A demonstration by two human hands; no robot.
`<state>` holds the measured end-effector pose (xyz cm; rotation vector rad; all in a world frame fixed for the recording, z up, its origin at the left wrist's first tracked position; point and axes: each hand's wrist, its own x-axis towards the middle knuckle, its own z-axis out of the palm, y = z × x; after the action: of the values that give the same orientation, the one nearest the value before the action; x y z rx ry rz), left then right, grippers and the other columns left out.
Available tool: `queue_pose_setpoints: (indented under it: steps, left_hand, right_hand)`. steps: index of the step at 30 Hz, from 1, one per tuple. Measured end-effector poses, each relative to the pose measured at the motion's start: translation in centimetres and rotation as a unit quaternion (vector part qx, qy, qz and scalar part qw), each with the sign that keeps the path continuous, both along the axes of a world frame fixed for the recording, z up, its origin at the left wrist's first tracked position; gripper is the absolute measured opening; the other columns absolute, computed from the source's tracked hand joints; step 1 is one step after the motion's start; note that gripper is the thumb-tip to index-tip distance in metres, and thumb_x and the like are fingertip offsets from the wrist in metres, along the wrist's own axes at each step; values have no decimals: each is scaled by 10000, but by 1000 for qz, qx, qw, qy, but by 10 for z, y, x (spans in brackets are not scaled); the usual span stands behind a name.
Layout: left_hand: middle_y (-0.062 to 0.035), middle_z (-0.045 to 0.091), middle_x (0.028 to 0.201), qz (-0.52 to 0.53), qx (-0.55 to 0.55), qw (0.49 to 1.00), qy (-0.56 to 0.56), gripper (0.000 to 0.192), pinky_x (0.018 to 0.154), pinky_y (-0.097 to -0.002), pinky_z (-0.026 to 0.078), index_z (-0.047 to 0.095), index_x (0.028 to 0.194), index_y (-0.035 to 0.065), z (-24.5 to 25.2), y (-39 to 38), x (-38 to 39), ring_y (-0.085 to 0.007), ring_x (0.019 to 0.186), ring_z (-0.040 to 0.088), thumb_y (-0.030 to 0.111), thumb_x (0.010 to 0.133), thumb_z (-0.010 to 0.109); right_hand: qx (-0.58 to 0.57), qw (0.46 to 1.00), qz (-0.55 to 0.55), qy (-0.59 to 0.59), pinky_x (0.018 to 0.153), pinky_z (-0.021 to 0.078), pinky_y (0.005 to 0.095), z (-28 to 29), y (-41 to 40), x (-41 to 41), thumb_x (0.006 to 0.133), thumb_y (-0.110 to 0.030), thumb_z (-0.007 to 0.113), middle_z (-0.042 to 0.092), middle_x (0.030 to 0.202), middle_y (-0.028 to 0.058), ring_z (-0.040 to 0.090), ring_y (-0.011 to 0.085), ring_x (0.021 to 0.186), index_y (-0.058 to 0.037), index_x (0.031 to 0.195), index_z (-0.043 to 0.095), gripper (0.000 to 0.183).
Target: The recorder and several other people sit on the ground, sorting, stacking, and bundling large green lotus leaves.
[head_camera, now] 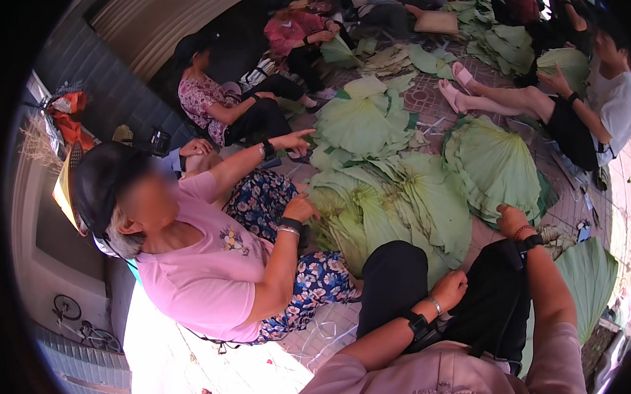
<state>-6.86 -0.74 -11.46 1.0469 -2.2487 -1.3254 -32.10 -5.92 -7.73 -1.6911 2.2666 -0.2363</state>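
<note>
My left hand (pixel 450 290) rests between my knees, its fingers loosely curled, with no object visible in it. My right hand (pixel 512 221) reaches forward past my knee to the near edge of a stack of large green lotus leaves (pixel 493 170); its fingers are partly bent, and whether they pinch a leaf cannot be told. A wide pile of lotus leaves (pixel 389 200), some folded and yellowish, spreads in front of my knees. Behind it is another leaf stack (pixel 364 120). A large leaf (pixel 583 285) lies beside my right forearm.
Close on my left a person in a pink shirt (pixel 206 277) sits with one arm pointing over the leaves. Several other people sit around the piles, some holding leaves. White strips (pixel 330 335) lie on the paving at left. Dry leaves (pixel 556 239) lie near my right wrist.
</note>
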Motion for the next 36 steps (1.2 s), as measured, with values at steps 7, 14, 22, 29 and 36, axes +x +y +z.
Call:
queue_pose_setpoints:
  steps: [7,14,22,29,36]
  left_hand:
    - [-135,547,845,-2,8,1000,-27,130,715,-367,435,530,853,36,0,2,2,-316,811,546,130,770,562]
    - [-136,549,853,-1,16,1000,-26,123,727,-363,434,534,849,34,0,5,1,-316,825,546,128,773,557]
    - [-137,552,866,1,14,999,-37,121,732,-366,434,533,848,33,-4,6,0,-317,832,546,123,771,558]
    - [-138,551,853,3,13,999,-39,120,727,-374,432,530,844,34,-10,7,-1,-322,823,545,124,771,562]
    - [-136,551,849,2,5,1000,-23,119,706,-374,435,528,847,40,-16,8,1,-322,801,548,125,772,563]
  right_hand:
    - [-49,993,4,-112,757,463,390,-18,9,-12,673,-126,580,607,897,214,574,363,881,-14,966,596,314]
    - [-97,978,-6,-183,711,470,363,-28,14,-19,668,-166,613,619,843,193,600,334,816,2,896,612,284]
    - [-93,977,-23,-190,704,472,337,-32,15,-21,676,-146,597,624,825,184,614,298,798,0,889,620,259]
    - [-89,978,-28,-189,714,462,370,-27,16,-18,683,-180,604,616,829,195,594,340,820,-14,867,619,248]
    - [-87,975,-44,-197,707,464,372,-24,18,-18,683,-183,605,616,814,196,598,335,814,-19,865,622,245]
